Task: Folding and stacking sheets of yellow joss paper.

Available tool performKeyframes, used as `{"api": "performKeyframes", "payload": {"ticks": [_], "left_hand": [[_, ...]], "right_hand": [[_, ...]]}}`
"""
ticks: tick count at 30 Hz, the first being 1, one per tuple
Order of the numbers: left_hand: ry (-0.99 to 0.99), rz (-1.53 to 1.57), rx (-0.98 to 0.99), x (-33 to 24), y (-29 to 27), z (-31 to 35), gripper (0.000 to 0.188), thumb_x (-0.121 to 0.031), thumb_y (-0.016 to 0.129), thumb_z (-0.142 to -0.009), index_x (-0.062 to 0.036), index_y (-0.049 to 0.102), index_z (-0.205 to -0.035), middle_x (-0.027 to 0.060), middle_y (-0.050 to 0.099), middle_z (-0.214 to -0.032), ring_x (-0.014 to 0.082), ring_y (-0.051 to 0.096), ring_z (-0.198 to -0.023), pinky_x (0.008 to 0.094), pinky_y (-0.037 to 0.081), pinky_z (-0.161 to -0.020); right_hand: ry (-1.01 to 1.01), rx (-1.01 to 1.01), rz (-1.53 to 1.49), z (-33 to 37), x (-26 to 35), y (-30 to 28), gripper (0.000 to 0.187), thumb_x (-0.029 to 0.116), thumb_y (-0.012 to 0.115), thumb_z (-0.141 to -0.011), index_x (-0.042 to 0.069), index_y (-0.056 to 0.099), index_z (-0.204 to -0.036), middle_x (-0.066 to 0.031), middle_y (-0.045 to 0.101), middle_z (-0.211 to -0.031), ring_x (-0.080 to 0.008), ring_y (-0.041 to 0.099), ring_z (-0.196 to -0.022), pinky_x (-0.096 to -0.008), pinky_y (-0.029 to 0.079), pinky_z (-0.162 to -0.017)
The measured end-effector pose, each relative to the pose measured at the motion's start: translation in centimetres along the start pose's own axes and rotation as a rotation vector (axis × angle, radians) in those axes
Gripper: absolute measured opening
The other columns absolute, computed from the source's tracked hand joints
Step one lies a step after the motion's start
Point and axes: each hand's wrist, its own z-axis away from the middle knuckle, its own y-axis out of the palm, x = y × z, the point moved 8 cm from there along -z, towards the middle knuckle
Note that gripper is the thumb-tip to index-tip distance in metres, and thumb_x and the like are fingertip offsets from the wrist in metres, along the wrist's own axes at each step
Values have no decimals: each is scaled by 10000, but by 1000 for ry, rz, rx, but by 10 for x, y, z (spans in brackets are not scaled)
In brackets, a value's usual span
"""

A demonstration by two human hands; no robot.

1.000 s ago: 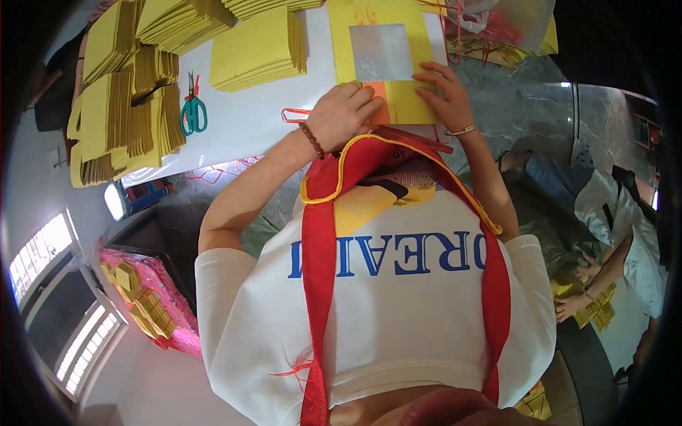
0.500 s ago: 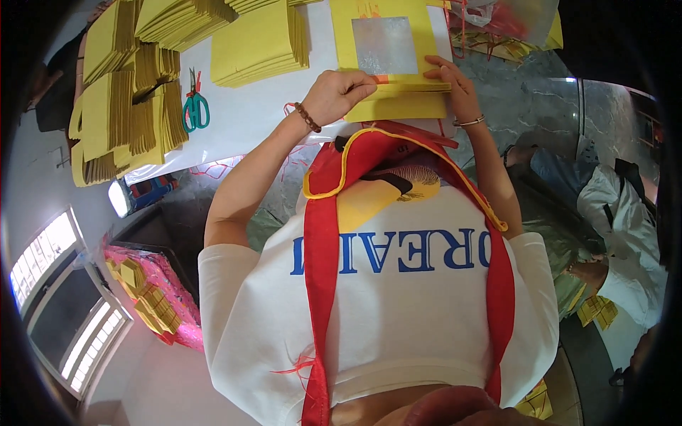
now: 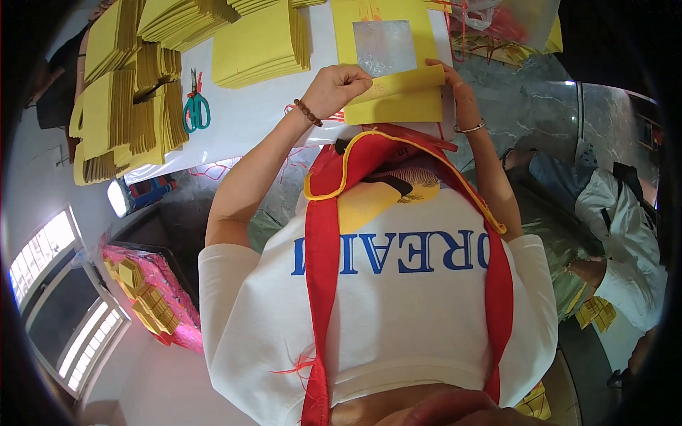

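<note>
Where a white T-shirt (image 3: 398,305) w/ blue lettering fills the lower half, a red apron (image 3: 321,284) w/ yellow trim hangs over it. Just beyond, both hands meet at the table's near edge. L hand (image 3: 337,89), brown bead bracelet (image 3: 307,113) on wrist: thumb & index pressed together, pinching the L end of a raised fold (image 3: 408,81); other fingers curled. R hand (image 3: 462,91), thin bangle (image 3: 472,127) on wrist: index bent at the fold's R end; thumb hidden, so can't tell if it pinches. The yellow paper sheet (image 3: 346,35) lies btwn them on the R part of a white-topped table (image 3: 249,121); its silver square (image 3: 383,44) shows just past the fold. L of the hands: green-handled scissors (image 3: 195,98), tips pointing away; a yellow paper stack (image 3: 252,46) near them, more folded stacks (image 3: 106,113) at far L. Top R: clear plastic bag (image 3: 529,25). Well off, R: co-worker in white top (image 3: 625,263), near yellow bundles (image 3: 597,312). Far L: pink sheet (image 3: 186,323) under more bundles, & a bright window (image 3: 44,248).
</note>
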Motion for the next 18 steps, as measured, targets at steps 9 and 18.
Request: {"api": "performKeyframes", "payload": {"ticks": [9,18], "left_hand": [[18,41,57,1,1,-3,202,-175,591,-814,15,644,-859,11,603,-706,56,512,-652,213,429,-592],[-54,137,81,1,-2,-6,223,-196,598,-817,19,644,-857,-6,592,-683,39,494,-632,200,416,-572]], "right_hand": [[-13,7,85,-1,1,-1,833,730,278,-798,2,574,-1075,-126,429,-1315,-223,397,-1201,-339,278,-1006],[-62,-24,53,-1,-18,-9,369,269,661,-783,36,595,-1062,-110,472,-1278,-213,452,-1163,-312,350,-956]]}}
